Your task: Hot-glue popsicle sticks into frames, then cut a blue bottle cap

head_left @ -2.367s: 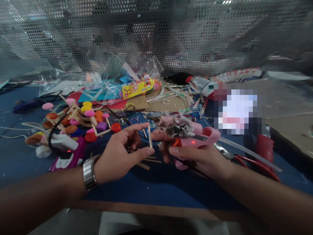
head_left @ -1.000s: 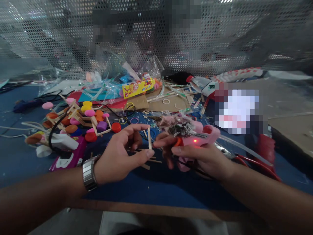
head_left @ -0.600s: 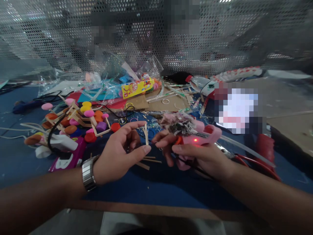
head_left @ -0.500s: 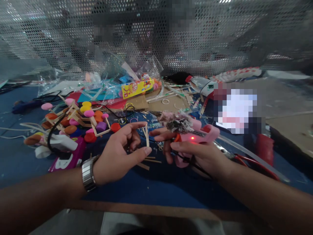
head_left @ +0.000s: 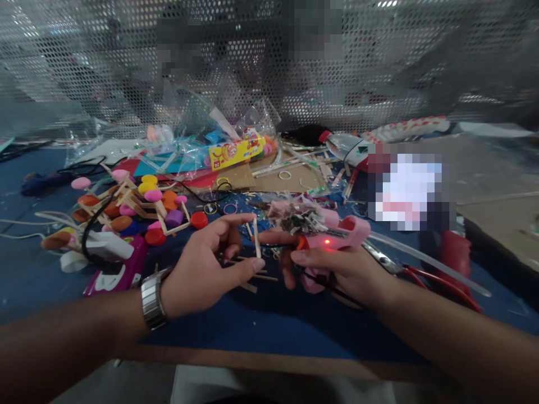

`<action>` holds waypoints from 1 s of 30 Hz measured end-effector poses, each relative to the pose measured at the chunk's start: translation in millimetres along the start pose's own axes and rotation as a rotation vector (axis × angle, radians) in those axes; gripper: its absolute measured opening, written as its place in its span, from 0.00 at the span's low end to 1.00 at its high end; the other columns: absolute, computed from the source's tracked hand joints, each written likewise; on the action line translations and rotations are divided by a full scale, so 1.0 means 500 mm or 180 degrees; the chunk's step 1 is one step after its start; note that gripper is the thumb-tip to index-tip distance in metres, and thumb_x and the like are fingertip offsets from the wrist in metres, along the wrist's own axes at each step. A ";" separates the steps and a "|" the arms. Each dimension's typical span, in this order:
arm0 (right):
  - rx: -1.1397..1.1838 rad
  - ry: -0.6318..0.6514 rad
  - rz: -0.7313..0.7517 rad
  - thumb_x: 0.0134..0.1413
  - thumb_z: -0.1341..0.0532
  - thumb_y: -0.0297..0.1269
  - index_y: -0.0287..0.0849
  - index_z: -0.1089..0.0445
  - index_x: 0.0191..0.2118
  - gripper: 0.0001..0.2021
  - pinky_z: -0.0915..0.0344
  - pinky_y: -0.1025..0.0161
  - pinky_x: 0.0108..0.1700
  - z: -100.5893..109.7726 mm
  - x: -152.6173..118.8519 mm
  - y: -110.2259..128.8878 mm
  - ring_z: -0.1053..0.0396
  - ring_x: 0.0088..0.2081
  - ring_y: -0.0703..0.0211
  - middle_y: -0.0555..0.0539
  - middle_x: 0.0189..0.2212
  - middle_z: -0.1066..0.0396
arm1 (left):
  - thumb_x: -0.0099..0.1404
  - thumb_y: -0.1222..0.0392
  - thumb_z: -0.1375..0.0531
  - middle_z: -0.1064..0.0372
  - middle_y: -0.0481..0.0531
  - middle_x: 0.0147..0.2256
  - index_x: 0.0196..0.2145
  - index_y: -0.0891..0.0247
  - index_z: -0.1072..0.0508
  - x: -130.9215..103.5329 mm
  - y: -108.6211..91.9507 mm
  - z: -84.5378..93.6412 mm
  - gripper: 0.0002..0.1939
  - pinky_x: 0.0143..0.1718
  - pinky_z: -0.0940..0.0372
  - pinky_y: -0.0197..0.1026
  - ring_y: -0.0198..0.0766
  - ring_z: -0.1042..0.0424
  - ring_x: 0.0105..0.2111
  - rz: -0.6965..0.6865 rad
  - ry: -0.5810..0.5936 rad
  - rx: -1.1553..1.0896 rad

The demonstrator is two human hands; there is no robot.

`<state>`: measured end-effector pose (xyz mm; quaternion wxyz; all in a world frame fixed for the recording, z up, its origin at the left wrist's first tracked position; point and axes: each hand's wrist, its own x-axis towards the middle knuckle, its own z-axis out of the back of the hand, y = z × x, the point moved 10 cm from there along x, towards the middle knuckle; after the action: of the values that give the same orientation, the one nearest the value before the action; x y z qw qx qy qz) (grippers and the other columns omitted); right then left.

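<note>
My left hand (head_left: 213,258), with a metal watch at its wrist, is closed, pinching a small frame of thin wooden sticks (head_left: 257,241) upright between thumb and index fingertip. My right hand (head_left: 337,266) is closed around a pink hot glue gun (head_left: 318,242) with a glowing red light. Grey fuzzy matter clings to the front of the gun, hiding its nozzle. A clear glue stick (head_left: 433,266) juts out of its rear. The right index finger reaches to the sticks, seemingly touching them. Loose wooden sticks (head_left: 249,287) lie on the blue table beneath.
At left stands a wooden stick model with coloured round pieces (head_left: 138,205), beside a purple device (head_left: 120,269). Red-handled pliers (head_left: 389,261) and a blurred bright screen (head_left: 408,191) lie right. Plastic packaging (head_left: 238,151) and a bottle (head_left: 343,145) sit at the back, before a perforated screen (head_left: 269,67).
My right hand and the glue gun have shifted slightly left, and the right index finger has come up to the wooden sticks. The sticks in my left hand now lean a little more.
</note>
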<state>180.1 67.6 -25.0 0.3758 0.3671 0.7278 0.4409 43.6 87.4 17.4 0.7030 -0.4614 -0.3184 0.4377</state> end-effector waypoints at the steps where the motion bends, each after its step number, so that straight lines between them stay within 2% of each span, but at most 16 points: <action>1: -0.0009 -0.0014 0.0004 0.49 0.30 0.41 0.40 0.18 0.50 0.21 0.44 0.67 0.22 0.001 0.000 0.001 0.31 0.23 0.60 0.47 0.21 0.24 | 0.59 0.58 0.32 0.45 0.40 0.26 0.58 0.68 0.30 0.000 0.000 0.001 0.31 0.27 0.41 0.36 0.31 0.42 0.25 -0.0001 -0.0006 -0.0012; 7: -0.0073 -0.0053 0.0037 0.48 0.30 0.40 0.40 0.17 0.47 0.19 0.42 0.64 0.24 0.002 -0.001 0.010 0.29 0.24 0.59 0.47 0.21 0.24 | 0.59 0.58 0.31 0.45 0.39 0.26 0.58 0.68 0.30 -0.003 0.001 0.005 0.30 0.27 0.42 0.36 0.30 0.43 0.25 -0.0075 -0.0053 -0.0063; 11: -0.0009 -0.0084 0.0122 0.47 0.30 0.39 0.43 0.16 0.41 0.14 0.40 0.63 0.26 0.001 -0.002 0.018 0.28 0.25 0.58 0.46 0.22 0.23 | 0.60 0.58 0.32 0.44 0.40 0.26 0.58 0.67 0.30 -0.003 0.001 0.011 0.30 0.28 0.42 0.35 0.31 0.42 0.25 -0.0073 -0.0163 -0.0201; 16: 0.0055 0.0059 0.0108 0.49 0.32 0.38 0.42 0.17 0.43 0.14 0.51 0.65 0.19 -0.009 -0.003 0.023 0.34 0.21 0.61 0.47 0.20 0.26 | 0.59 0.58 0.32 0.43 0.40 0.26 0.58 0.68 0.30 0.001 -0.003 0.018 0.30 0.28 0.42 0.35 0.31 0.42 0.26 -0.0051 -0.0283 -0.0254; 18: 0.0056 0.0071 0.0176 0.49 0.33 0.37 0.42 0.17 0.43 0.14 0.51 0.65 0.20 -0.009 -0.003 0.027 0.34 0.21 0.61 0.48 0.20 0.27 | 0.59 0.58 0.32 0.43 0.40 0.26 0.58 0.69 0.30 0.001 -0.004 0.019 0.30 0.27 0.42 0.35 0.30 0.42 0.25 -0.0060 -0.0316 -0.0266; 23: 0.0095 0.0064 0.0397 0.48 0.33 0.36 0.44 0.16 0.38 0.10 0.46 0.63 0.22 -0.006 -0.005 0.038 0.30 0.23 0.61 0.46 0.29 0.22 | 0.60 0.58 0.32 0.42 0.40 0.27 0.58 0.69 0.31 -0.001 -0.003 0.023 0.30 0.27 0.42 0.35 0.30 0.41 0.26 -0.0139 -0.0374 -0.0313; 27: 0.0098 0.0156 0.0403 0.50 0.34 0.35 0.42 0.16 0.34 0.08 0.48 0.64 0.22 -0.013 -0.005 0.040 0.30 0.23 0.62 0.46 0.29 0.22 | 0.61 0.57 0.32 0.43 0.40 0.26 0.59 0.70 0.31 -0.002 -0.001 0.025 0.31 0.28 0.43 0.35 0.30 0.42 0.25 -0.0139 -0.0403 -0.0290; 30: 0.0169 0.0171 0.0476 0.50 0.34 0.34 0.42 0.16 0.34 0.08 0.44 0.64 0.24 -0.015 -0.004 0.048 0.29 0.23 0.63 0.44 0.34 0.19 | 0.61 0.58 0.32 0.44 0.39 0.26 0.59 0.71 0.31 -0.002 -0.004 0.027 0.31 0.28 0.43 0.36 0.30 0.42 0.25 -0.0136 -0.0432 -0.0269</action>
<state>179.5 71.2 -0.3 0.3124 0.4182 0.7195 0.4580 32.2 91.1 24.1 0.6689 -0.4530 -0.3932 0.4390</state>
